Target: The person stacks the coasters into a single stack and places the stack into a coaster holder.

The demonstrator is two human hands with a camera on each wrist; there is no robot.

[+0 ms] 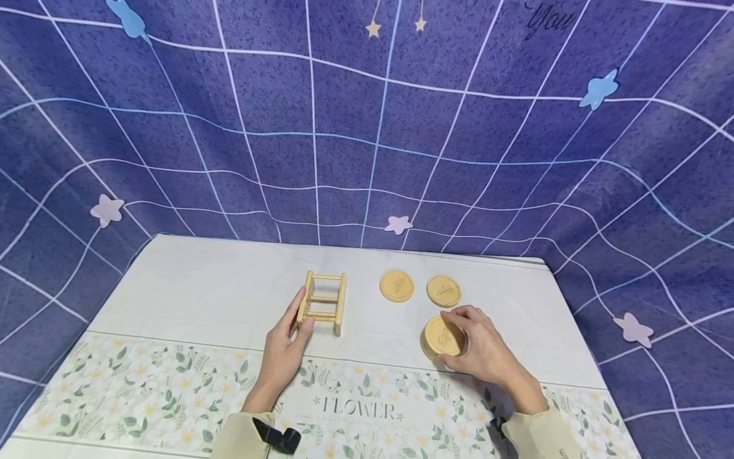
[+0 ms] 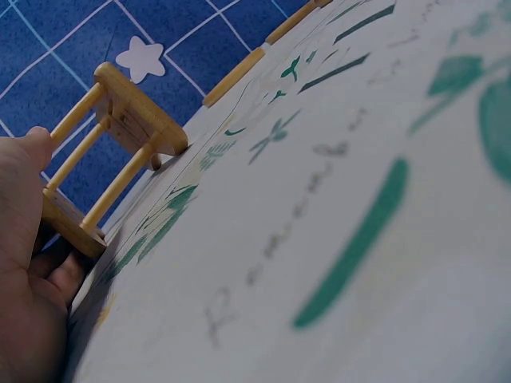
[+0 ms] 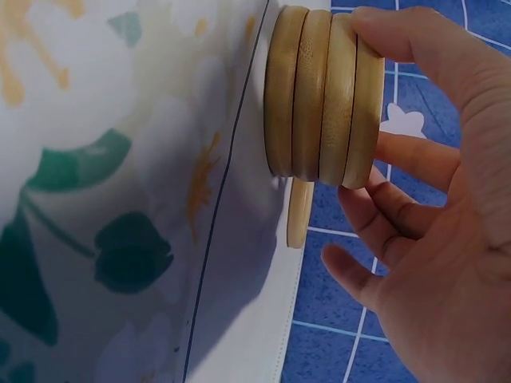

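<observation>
While the left hand (image 1: 285, 347) holds the little wooden rack (image 1: 325, 301), the right hand (image 1: 484, 347) grips the stack of round coasters (image 1: 440, 337). Both sit on a flowery tablecloth (image 1: 172, 382). A blue starry cloth (image 1: 367, 127) hangs behind.

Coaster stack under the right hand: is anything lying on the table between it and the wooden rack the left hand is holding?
Nothing visible. The stack of coasters, gripped by the right hand, and the rack, held by the left hand, have only bare tablecloth between them. Two single coasters lie farther back, off that line.
</observation>
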